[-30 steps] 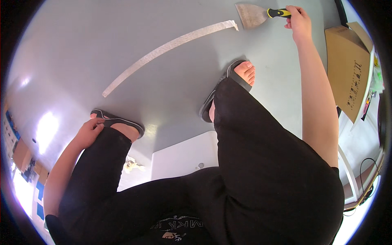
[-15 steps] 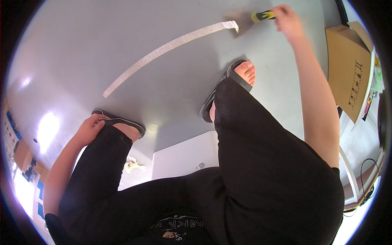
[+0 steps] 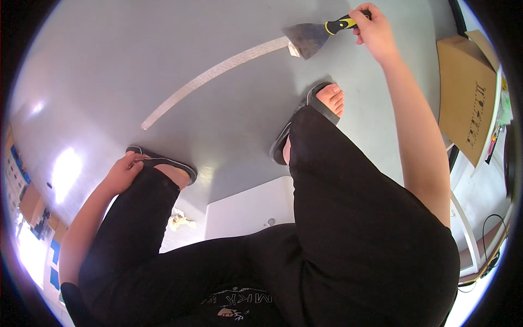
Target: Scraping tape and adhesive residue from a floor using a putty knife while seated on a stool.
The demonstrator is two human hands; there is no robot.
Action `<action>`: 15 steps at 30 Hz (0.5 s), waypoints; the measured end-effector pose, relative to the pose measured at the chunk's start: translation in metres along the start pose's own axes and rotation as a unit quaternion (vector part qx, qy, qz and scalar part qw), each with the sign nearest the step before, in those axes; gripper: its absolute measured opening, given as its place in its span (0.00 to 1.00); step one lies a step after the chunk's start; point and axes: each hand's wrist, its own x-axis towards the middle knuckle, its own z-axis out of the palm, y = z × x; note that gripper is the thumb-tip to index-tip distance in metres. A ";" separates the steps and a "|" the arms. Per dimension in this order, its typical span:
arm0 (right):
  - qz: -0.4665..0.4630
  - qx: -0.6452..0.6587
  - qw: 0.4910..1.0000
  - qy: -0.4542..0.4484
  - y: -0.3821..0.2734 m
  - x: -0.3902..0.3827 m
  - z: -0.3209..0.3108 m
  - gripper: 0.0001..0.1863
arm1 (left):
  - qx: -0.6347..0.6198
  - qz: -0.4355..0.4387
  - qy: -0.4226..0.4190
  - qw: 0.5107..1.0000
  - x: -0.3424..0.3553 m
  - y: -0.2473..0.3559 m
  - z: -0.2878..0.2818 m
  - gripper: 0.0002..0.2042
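Note:
My right hand grips the black and yellow handle of a scraper above the grey floor at the upper right. Its wide metal blade points left and meets the near end of a long pale strip of tape. That end is folded up into a small whitish flap beside the blade, while the rest lies along the floor toward the lower left. Resting on my left knee, my left hand holds nothing, its fingers loosely bent and a little apart.
My feet in black sandals stand on either side, short of the strip. Between my legs is a white panel with a round button. An open cardboard box stands at the right, by a white frame with cables.
The scraper has moved left and slightly down, from beside the strip's raised end to over it. The raised end has been pushed back leftward. My left hand stays on the knee.

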 end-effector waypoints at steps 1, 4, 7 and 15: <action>-0.021 0.019 1.000 -0.012 -0.002 0.000 -0.005 0.09 | 0.005 -0.011 -0.003 1.000 0.000 0.005 -0.001 0.15; 0.008 0.049 0.995 0.090 0.004 0.020 -0.036 0.09 | -0.005 -0.011 -0.009 1.000 0.001 0.009 -0.002 0.15; 0.058 -0.043 0.990 0.121 0.000 0.018 -0.041 0.08 | -0.012 -0.003 -0.011 1.000 0.003 0.004 -0.002 0.15; -0.024 0.019 0.998 0.047 0.000 0.011 -0.031 0.07 | 0.016 -0.027 0.004 1.000 -0.001 -0.003 0.003 0.16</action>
